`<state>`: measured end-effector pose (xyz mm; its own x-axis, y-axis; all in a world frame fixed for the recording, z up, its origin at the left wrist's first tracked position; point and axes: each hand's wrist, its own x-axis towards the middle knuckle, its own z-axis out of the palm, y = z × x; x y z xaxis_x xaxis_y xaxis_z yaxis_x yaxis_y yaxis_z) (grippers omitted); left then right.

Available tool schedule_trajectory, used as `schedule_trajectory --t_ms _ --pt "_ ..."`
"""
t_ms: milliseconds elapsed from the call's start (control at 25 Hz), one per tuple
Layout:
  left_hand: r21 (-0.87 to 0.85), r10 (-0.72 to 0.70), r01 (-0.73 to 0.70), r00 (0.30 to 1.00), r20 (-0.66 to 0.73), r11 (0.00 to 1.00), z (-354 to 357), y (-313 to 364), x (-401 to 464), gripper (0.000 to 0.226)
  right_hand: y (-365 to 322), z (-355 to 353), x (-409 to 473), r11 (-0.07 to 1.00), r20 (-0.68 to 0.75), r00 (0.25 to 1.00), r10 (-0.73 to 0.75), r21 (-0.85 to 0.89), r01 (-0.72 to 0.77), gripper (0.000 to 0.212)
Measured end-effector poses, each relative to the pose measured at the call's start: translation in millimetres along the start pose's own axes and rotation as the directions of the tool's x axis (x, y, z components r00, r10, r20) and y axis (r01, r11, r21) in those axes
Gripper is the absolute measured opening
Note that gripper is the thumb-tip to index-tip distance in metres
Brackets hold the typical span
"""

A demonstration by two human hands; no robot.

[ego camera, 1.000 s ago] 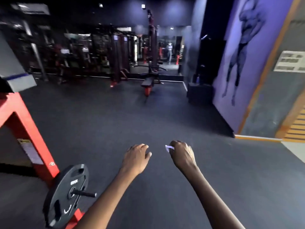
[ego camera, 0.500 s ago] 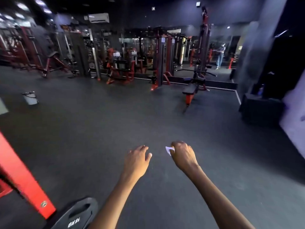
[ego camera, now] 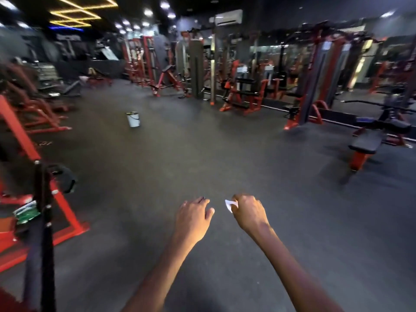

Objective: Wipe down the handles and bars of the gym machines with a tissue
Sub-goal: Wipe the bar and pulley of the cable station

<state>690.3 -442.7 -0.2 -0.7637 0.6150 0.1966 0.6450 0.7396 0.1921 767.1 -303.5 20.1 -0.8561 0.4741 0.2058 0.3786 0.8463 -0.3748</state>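
Note:
Both my arms reach out over the dark gym floor. My right hand point(ego camera: 248, 211) is curled round a small white tissue point(ego camera: 229, 204), and a corner of it sticks out on the left of my fist. Beside it, my left hand point(ego camera: 193, 213) hangs with loosely bent fingers and holds nothing. Neither hand touches any machine. A black bar point(ego camera: 46, 221) on a red-framed machine point(ego camera: 67, 212) stands at my near left. A red and black bench machine point(ego camera: 369, 143) is to the right.
A white bucket point(ego camera: 133, 119) stands on the floor ahead to the left. Rows of red and black machines point(ego camera: 243, 91) line the far wall and the left side. A green packet point(ego camera: 26, 212) sits on the left machine. Wide dark floor point(ego camera: 202, 154) lies ahead.
The view has swung left: the purple wall and the weight plate are gone, and the bucket and left machines have come in. My hands keep the same pose.

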Motion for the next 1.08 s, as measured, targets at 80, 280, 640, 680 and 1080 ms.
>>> schedule_trajectory --t_ms 80,280,640,680,1080 --pt "0.032 -0.105 0.105 0.994 -0.014 0.994 8.8 -22.2 59.1 0.041 -1.7 19.6 77.9 0.997 0.056 0.995 -0.08 -0.015 0.081 0.025" --pt "0.043 -0.27 0.271 0.963 -0.021 0.962 15.2 -82.9 190.1 0.042 -30.6 62.2 254.1 0.962 0.14 0.953 -0.268 -0.021 0.273 0.028" --pt "0.027 -0.531 0.54 0.834 -0.151 0.841 36.5 -273.6 398.1 0.044 -139.1 189.7 528.0 0.817 0.173 0.8 -0.574 0.06 0.573 0.019" --pt "0.019 -0.549 0.559 0.819 -0.166 0.829 33.9 -297.5 423.7 0.043 -157.7 203.3 560.8 0.802 0.18 0.783 -0.596 0.075 0.593 0.018" --pt "0.041 -0.647 0.672 0.725 -0.236 0.739 15.5 -524.5 631.1 0.04 -340.4 325.5 836.7 0.686 0.172 0.664 -0.727 0.222 0.693 0.016"
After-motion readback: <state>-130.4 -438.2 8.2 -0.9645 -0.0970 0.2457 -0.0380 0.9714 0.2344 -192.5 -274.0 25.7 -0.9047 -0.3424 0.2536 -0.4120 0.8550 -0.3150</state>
